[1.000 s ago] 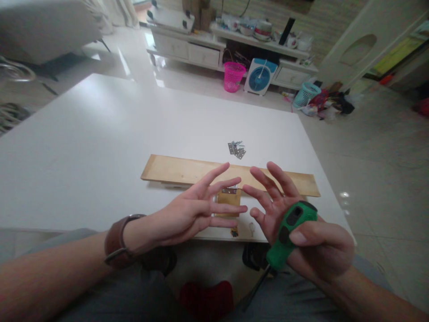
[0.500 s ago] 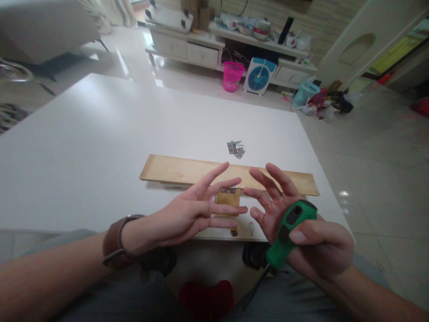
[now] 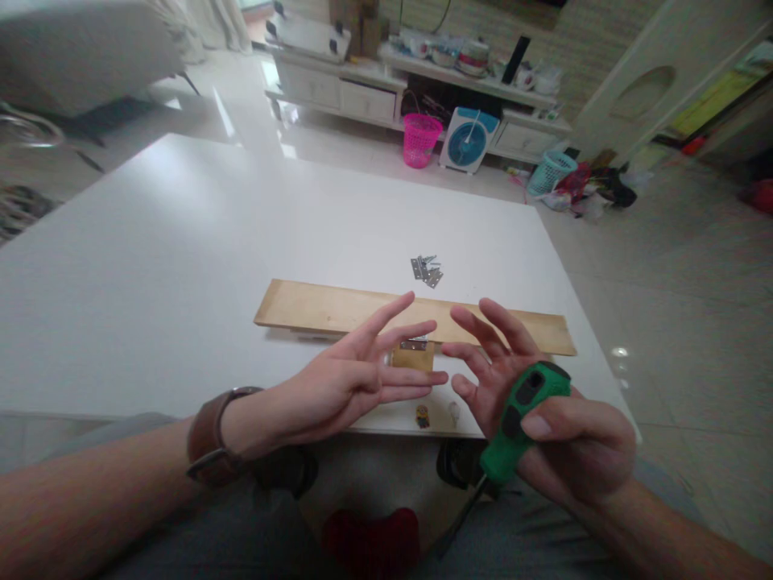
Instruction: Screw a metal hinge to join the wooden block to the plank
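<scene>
My left hand (image 3: 356,374) hovers palm up over the near edge of the white table (image 3: 181,266), fingers stretched out and holding nothing. My right hand (image 3: 543,419) pins a green-handled screwdriver (image 3: 519,423) under the thumb, its dark shaft pointing down toward my lap; the other fingers are spread. Between the two hands lies a small wooden block (image 3: 414,358) with a metal hinge (image 3: 414,344) on it, against a long wooden plank (image 3: 411,316).
Loose hinges and screws (image 3: 426,269) lie beyond the plank. Two small objects (image 3: 423,416) sit at the table's near edge. On the floor beyond stand a pink basket (image 3: 421,138), a blue fan (image 3: 467,137) and a teal basket (image 3: 551,171).
Both hands have stayed almost still; the left fingers have dropped slightly, uncovering the small objects at the table's edge.
</scene>
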`<action>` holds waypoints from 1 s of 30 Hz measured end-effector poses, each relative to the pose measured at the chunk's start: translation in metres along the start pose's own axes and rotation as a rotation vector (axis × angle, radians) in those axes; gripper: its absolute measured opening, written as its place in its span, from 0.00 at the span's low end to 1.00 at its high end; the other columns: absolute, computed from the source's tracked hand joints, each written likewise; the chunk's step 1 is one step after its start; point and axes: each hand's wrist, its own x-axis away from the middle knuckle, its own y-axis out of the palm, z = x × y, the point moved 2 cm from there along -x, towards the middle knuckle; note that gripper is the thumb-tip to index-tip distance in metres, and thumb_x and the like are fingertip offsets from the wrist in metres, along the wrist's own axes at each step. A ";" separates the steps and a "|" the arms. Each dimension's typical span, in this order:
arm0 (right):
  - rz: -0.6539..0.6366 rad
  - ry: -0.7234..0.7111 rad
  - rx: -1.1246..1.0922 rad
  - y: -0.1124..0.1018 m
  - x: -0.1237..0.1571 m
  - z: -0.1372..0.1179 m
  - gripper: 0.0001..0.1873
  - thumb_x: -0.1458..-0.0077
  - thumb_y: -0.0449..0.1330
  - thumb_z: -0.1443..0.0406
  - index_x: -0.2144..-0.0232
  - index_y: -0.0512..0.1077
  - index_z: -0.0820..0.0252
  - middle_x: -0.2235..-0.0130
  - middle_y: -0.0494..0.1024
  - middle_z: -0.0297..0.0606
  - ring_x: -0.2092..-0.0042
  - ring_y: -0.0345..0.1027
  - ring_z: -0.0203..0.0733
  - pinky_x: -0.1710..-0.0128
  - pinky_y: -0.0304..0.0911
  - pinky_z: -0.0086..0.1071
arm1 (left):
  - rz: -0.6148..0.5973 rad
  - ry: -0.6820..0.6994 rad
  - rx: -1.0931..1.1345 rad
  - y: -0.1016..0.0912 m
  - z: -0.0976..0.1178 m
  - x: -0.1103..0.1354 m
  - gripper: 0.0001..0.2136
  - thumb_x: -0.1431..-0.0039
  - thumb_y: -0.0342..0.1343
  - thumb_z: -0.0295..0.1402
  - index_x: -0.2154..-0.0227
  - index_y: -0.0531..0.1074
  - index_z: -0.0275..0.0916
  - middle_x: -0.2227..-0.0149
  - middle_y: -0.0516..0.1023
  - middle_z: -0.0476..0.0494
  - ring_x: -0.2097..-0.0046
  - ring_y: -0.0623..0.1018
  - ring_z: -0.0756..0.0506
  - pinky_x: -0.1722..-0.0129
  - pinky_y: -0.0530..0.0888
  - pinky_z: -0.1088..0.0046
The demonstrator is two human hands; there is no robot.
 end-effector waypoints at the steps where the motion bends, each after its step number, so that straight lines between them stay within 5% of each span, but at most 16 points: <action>1: -0.005 0.000 0.002 -0.001 0.000 0.000 0.44 0.66 0.57 0.71 0.42 0.74 0.44 0.37 0.75 0.29 0.43 0.72 0.44 0.50 0.74 0.36 | -0.017 0.005 -0.001 -0.001 0.000 0.000 0.47 0.46 0.53 0.16 0.28 0.51 0.66 0.24 0.50 0.43 0.39 0.78 0.35 0.31 0.60 0.40; 12: 0.004 -0.015 0.011 -0.001 0.000 -0.001 0.46 0.68 0.57 0.71 0.42 0.74 0.46 0.38 0.76 0.29 0.43 0.73 0.43 0.51 0.75 0.33 | -0.104 0.019 -0.041 -0.007 -0.001 -0.003 0.55 0.62 0.52 0.24 0.27 0.45 0.67 0.24 0.51 0.53 0.32 0.69 0.28 0.35 0.62 0.34; 19: 0.079 -0.124 0.090 -0.033 -0.014 0.019 0.45 0.55 0.59 0.68 0.36 0.63 0.27 0.31 0.66 0.20 0.32 0.64 0.50 0.39 0.69 0.50 | -0.077 0.000 -0.084 -0.001 0.003 -0.003 0.50 0.56 0.53 0.33 0.26 0.46 0.63 0.24 0.53 0.54 0.34 0.70 0.27 0.36 0.64 0.35; 30: 0.088 0.002 0.024 0.001 -0.005 0.002 0.42 0.56 0.62 0.65 0.38 0.67 0.29 0.27 0.60 0.19 0.29 0.58 0.58 0.32 0.57 0.59 | 0.052 0.009 -0.074 0.004 0.003 0.000 0.40 0.38 0.57 0.28 0.29 0.53 0.70 0.22 0.45 0.51 0.34 0.72 0.33 0.34 0.66 0.42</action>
